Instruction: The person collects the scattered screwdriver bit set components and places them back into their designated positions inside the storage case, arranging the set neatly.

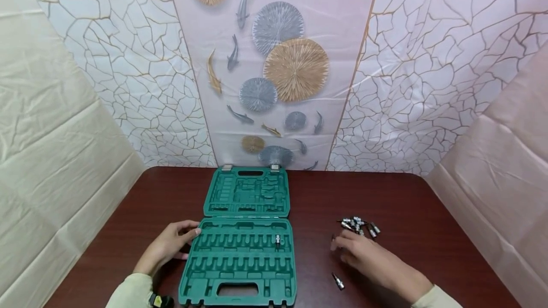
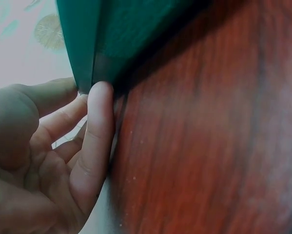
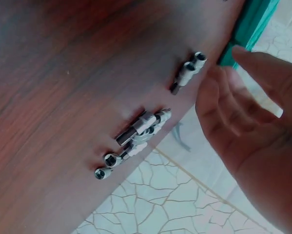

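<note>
A green molded tool case (image 1: 241, 274) lies open on the table. My left hand (image 1: 171, 241) holds its left edge, the thumb on the rim. In the left wrist view, the fingertips of my left hand (image 2: 53, 141) meet the low edge of the case wall (image 2: 136, 34). One bit socket (image 1: 277, 240) sits in the upper row of slots at right. My right hand (image 1: 364, 255) is just in front of a small pile of bit sockets (image 1: 355, 222). In the right wrist view, the fingers of my right hand (image 3: 258, 117) are spread from the thumb, beside two bit sockets (image 3: 187, 73).
A single bit socket (image 1: 338, 281) lies between the case and my right forearm. The case lid (image 1: 246, 194) is folded back toward the patterned wall cloth (image 1: 278, 84). Dark red wood table (image 1: 317, 198) surrounds the case.
</note>
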The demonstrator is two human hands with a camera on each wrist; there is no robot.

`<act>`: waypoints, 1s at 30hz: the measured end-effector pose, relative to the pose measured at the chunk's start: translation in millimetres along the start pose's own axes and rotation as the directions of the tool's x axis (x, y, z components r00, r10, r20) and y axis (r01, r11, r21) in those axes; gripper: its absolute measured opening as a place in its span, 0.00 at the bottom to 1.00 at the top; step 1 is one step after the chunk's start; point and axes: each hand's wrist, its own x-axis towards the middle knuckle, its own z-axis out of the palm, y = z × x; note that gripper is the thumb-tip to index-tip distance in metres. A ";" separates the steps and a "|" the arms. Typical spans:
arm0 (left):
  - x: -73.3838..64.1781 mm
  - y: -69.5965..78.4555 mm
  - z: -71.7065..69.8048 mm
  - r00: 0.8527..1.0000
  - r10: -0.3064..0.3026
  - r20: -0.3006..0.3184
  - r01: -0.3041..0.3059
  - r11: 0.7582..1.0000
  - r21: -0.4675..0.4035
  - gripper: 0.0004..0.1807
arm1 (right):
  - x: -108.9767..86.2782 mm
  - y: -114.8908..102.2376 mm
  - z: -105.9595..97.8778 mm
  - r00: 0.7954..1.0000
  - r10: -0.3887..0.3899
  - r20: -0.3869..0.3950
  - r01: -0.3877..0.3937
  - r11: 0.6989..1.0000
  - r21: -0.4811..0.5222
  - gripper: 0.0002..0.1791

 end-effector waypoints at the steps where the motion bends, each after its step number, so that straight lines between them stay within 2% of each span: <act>1: -0.2 -0.5 -0.1 1.000 0.002 0.002 -0.002 1.000 0.001 0.25 | -1.6 -1.0 -0.1 1.000 -0.022 0.013 0.021 0.999 0.024 0.18; 6: -0.5 -2.0 -0.8 1.000 0.010 0.002 -0.010 1.000 0.001 0.25 | -8.3 -5.8 2.2 0.986 -0.135 0.099 0.123 0.985 0.123 0.17; 8: -0.9 -2.7 -0.8 1.000 0.001 -0.007 -0.001 1.000 -0.005 0.24 | -10.3 -7.6 4.1 0.977 -0.160 0.141 0.140 0.980 0.144 0.17; 16: -0.4 -2.2 -0.6 1.000 0.003 -0.014 -0.003 1.000 -0.007 0.25 | -19.2 -14.4 7.4 0.960 -0.203 0.191 0.190 0.978 0.083 0.19; 23: -2.2 -1.3 -2.2 1.000 -0.012 -0.019 0.012 1.000 -0.013 0.25 | -14.0 -18.7 9.3 0.944 -0.185 0.273 0.181 0.983 0.040 0.09; 26: -1.9 -1.1 -2.1 1.000 -0.015 -0.014 0.015 1.000 -0.012 0.25 | -14.4 -18.4 10.9 0.947 -0.178 0.268 0.179 0.984 0.021 0.08; 30: -1.4 -0.3 -0.4 1.000 -0.020 -0.014 0.020 1.000 -0.010 0.25 | -14.4 -15.4 15.3 0.959 -0.212 0.190 0.237 0.965 -0.117 0.08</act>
